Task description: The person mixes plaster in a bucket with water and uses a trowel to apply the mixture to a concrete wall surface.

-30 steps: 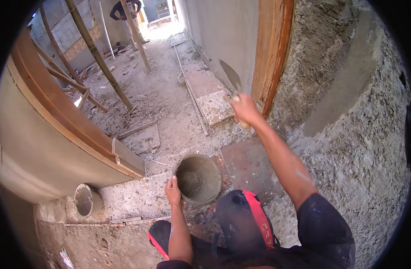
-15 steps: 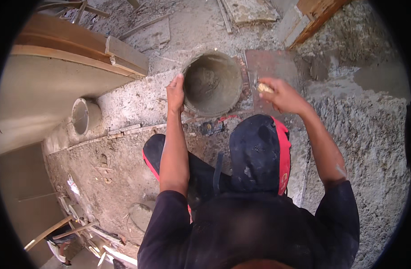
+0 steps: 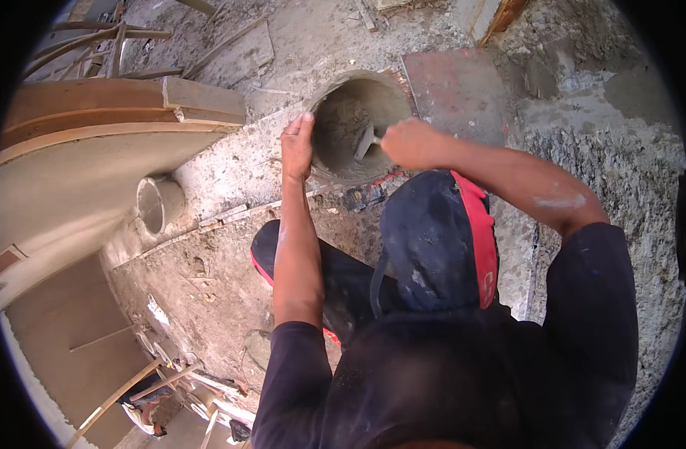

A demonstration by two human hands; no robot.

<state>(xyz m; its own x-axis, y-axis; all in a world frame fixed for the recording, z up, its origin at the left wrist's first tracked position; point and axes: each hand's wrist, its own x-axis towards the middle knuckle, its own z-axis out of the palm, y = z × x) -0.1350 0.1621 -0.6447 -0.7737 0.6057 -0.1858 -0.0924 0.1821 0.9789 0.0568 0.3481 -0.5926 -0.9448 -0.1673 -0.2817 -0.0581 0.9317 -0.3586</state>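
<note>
A round grey mortar bucket (image 3: pixel 389 91) stands on the ground in front of my knees, coated with wet mortar inside. My left hand (image 3: pixel 296 147) is closed on its left rim, thumb uppermost. My right hand (image 3: pixel 410 143) is wrapped around the handle of a trowel (image 3: pixel 365 142). Its blade is down inside the bucket, towards the right side, and the handle is hidden by my fingers. Grey mortar lies in the bottom of the bucket, partly in shadow.
A flat reddish board (image 3: pixel 460 97) lies right of the bucket. A small round container (image 3: pixel 160 205) rests by the wall at left. A wooden frame (image 3: pixel 89 112) juts in above it. Near my knee is a dark object (image 3: pixel 364 197). Loose timber (image 3: pixel 115 404) lies lower left.
My right hand has swung left from over the board, bringing the trowel blade into the bucket. My left hand stays on the rim. The whole view has shifted slightly.
</note>
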